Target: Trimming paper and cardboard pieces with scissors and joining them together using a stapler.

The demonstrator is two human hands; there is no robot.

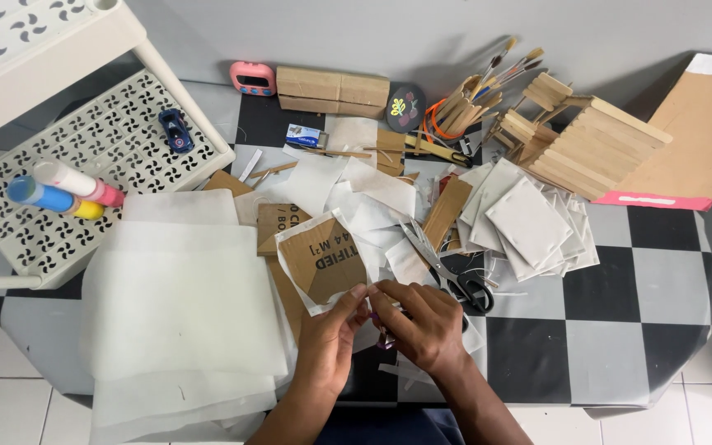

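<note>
Left hand grip: thumb and fingertips pinched on the lower edge of the cardboard piece, brown, partly wrapped in white paper. Right hand grip: fingers curled tight around a small purple item; too hidden to tell what it is. Both hands touch, just below the cardboard piece.

Everything else relative to the cardboard piece, all on the checkered desk:
- scissors just right, black handles beside the right hand
- stack of white squares further right
- big white paper sheets left
- loose paper scraps and cardboard bits above
- wooden stick house far upper right, brushes beside it
- pink timer and cardboard block at top
- white perforated rack upper left, holding glue tubes and a blue toy car
</note>
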